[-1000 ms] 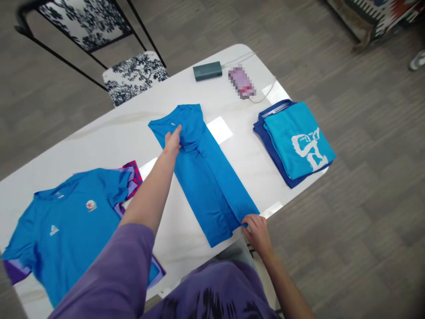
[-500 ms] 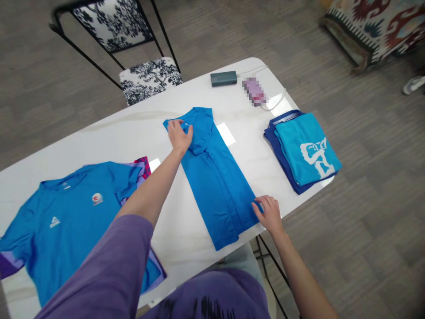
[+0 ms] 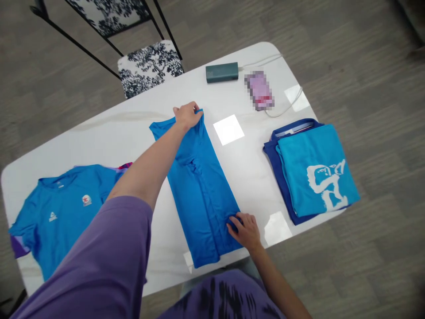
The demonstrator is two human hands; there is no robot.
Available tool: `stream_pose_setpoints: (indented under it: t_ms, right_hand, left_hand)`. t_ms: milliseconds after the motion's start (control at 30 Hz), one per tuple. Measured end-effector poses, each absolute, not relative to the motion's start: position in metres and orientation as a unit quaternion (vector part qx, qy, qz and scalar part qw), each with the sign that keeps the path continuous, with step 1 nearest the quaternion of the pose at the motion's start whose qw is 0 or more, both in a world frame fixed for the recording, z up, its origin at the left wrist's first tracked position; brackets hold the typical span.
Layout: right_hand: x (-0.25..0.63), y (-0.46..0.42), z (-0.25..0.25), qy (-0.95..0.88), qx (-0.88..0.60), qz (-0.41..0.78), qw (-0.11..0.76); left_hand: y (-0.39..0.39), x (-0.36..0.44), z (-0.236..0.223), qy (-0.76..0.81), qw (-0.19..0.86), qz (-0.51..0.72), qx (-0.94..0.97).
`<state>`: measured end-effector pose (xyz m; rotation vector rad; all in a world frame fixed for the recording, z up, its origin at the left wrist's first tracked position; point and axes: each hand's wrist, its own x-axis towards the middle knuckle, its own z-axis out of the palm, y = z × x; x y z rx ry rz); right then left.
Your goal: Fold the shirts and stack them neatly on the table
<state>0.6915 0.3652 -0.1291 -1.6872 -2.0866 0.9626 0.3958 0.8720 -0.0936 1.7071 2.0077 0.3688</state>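
A blue T-shirt (image 3: 195, 195) lies on the white table, its sides turned inward into a long narrow strip. At its far right corner, by the shoulder, my left hand (image 3: 187, 116) is closed with the fingertips on the cloth. Near the right edge of the hem, my right hand (image 3: 246, 229) pinches the fabric between thumb and fingers, and small creases show there. To the left, partly behind my left arm, another blue T-shirt (image 3: 68, 212) with a white logo and a round badge is spread over purple garments.
A stack of folded clothes (image 3: 308, 173), light blue with white print on top, sits at the table's (image 3: 109, 133) right end. Farther back are a dark green power bank (image 3: 222, 72), a blurred phone (image 3: 260, 91) and a white cable. A patterned chair (image 3: 149, 66) stands beyond the far edge.
My left hand has moved from the collar to the T-shirt's far right corner and closed there. My right hand has come onto the cloth near the hem. The view has shifted.
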Motion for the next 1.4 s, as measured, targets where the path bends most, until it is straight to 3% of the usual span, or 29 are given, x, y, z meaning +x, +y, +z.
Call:
stream_pose_setpoints:
  t_ms: [233,400,567,767,900,1033,1167,1300,1400]
  right_hand:
    - [0.692,0.366,-0.129,-0.721,-0.585,0.337,0.155]
    - [0.688,0.362,-0.126,-0.745,-0.575,0.313,0.127]
    - [0.677,0.359,-0.118,-0.744,-0.588,0.302,0.098]
    - [0.661,0.347,-0.111,-0.748,-0.600,0.265,0.104]
    - [0.655,0.340,-0.107,-0.743,-0.604,0.259,0.129]
    - [0.656,0.331,-0.101,-0.728,-0.608,0.266,0.173]
    - [0.665,0.317,-0.103,-0.706,-0.580,0.312,0.261]
    - [0.680,0.305,-0.126,-0.662,-0.555,0.368,0.345]
    - [0.685,0.300,-0.146,-0.658,-0.556,0.364,0.354]
  left_hand:
    - [0.884,0.386,-0.087,0.764,0.253,0.182,0.565]
    - [0.825,0.390,-0.072,0.736,0.175,0.240,0.608]
    - [0.637,0.372,-0.059,0.717,0.134,0.250,0.636]
    - [0.328,0.344,-0.069,0.841,0.241,0.160,0.458]
    - [0.208,0.355,-0.076,0.800,0.290,0.174,0.496]
    - [0.159,0.368,-0.087,0.717,0.295,0.202,0.598]
    - [0.135,0.368,-0.099,0.701,0.234,0.198,0.644]
    - [0.120,0.367,-0.120,0.686,0.199,0.192,0.673]
    - [0.113,0.366,-0.139,0.678,0.167,0.188,0.691]
